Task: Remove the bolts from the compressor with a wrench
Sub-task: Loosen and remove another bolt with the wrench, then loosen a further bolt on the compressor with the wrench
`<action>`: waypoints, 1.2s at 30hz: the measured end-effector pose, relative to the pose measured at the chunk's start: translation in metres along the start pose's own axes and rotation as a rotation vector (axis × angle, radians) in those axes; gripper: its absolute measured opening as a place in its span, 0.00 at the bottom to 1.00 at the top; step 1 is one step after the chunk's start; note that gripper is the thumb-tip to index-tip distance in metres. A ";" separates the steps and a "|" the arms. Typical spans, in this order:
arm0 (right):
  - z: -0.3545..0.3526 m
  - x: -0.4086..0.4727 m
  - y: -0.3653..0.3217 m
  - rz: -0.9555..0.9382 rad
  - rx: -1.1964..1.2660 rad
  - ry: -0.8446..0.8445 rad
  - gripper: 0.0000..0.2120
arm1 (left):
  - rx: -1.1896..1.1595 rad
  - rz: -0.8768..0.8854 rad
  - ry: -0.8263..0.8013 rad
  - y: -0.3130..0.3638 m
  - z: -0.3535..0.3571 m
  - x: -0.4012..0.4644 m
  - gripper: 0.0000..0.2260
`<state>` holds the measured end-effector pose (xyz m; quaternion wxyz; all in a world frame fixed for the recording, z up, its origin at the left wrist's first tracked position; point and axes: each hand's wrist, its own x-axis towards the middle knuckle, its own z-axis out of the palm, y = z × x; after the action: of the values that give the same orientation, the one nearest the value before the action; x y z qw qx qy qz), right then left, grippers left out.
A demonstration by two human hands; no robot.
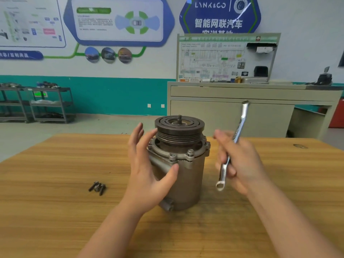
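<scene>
Cupping compressor (178, 164) in left hand (149, 175) fingers (147, 140); wrench (232, 146) right.

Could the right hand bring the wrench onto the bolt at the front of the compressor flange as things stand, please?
Probably yes. The right hand holds the wrench just beside the compressor, and the front bolt sits exposed on the flange. The left hand rests on the other side, clear of it.

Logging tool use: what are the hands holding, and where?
Right hand grips the wrench mid-shaft. Left hand rests open against the compressor, thumb on its body.
</scene>
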<state>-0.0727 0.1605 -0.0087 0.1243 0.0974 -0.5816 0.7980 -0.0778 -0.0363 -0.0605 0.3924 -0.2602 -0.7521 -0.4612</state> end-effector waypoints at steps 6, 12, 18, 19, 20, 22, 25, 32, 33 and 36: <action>0.022 -0.019 0.015 -0.269 -0.396 -0.107 0.17 | -0.059 -0.096 0.003 -0.002 0.005 -0.004 0.34; 0.024 -0.017 0.014 -0.284 -0.482 -0.038 0.04 | -0.073 -0.085 0.026 0.004 0.007 -0.006 0.29; 0.038 -0.021 -0.009 -0.330 -0.221 -0.157 0.09 | -0.091 0.021 0.141 0.024 0.001 0.004 0.09; 0.042 -0.024 -0.010 -0.319 -0.199 -0.226 0.10 | -0.186 0.002 0.066 0.028 -0.003 0.005 0.09; 0.044 -0.025 -0.010 -0.308 -0.184 -0.292 0.10 | -0.279 -0.020 -0.010 0.032 -0.006 0.006 0.08; 0.047 -0.026 -0.005 -0.281 -0.145 -0.358 0.09 | -0.383 -0.044 -0.114 0.037 -0.013 0.008 0.07; 0.044 -0.024 0.003 -0.248 -0.147 -0.331 0.12 | -0.335 -0.047 -0.129 0.036 -0.021 0.012 0.03; 0.014 -0.007 0.006 -0.278 0.169 0.124 0.13 | 0.447 -0.856 0.390 -0.063 -0.090 0.022 0.13; 0.010 -0.004 0.004 -0.277 0.234 0.165 0.10 | 0.557 -0.944 0.366 -0.076 -0.096 0.018 0.14; 0.002 0.002 0.003 -0.295 0.286 0.285 0.08 | 0.690 -1.087 0.285 -0.098 -0.095 0.007 0.13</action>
<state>-0.0752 0.1574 -0.0107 0.3053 0.0845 -0.4190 0.8510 -0.1222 -0.1649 -0.0772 0.2604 0.3609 -0.8216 -0.3562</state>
